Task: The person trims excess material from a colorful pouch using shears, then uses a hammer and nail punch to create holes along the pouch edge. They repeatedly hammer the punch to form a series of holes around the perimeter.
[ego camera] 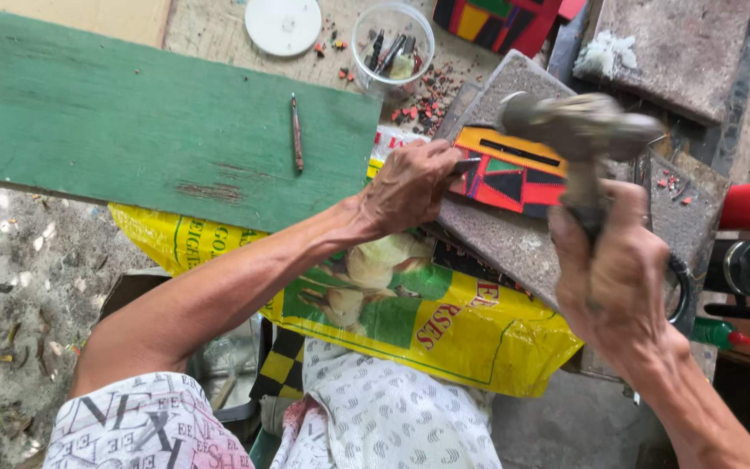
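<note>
Hands busy — left hand [410,187] grips chisel [464,162] on coloured tile [509,174]; right hand [618,269] raises hammer [579,130].

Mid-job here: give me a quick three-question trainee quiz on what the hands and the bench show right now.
1. True or false: the right hand holds a hammer raised above the slab.
2. What does the left hand press against the coloured tile piece? A) a brush B) a small metal chisel C) a screwdriver
3. What lies loose on the green board?

Key
1. True
2. B, the chisel
3. A thin reddish-brown rod-like tool
</note>
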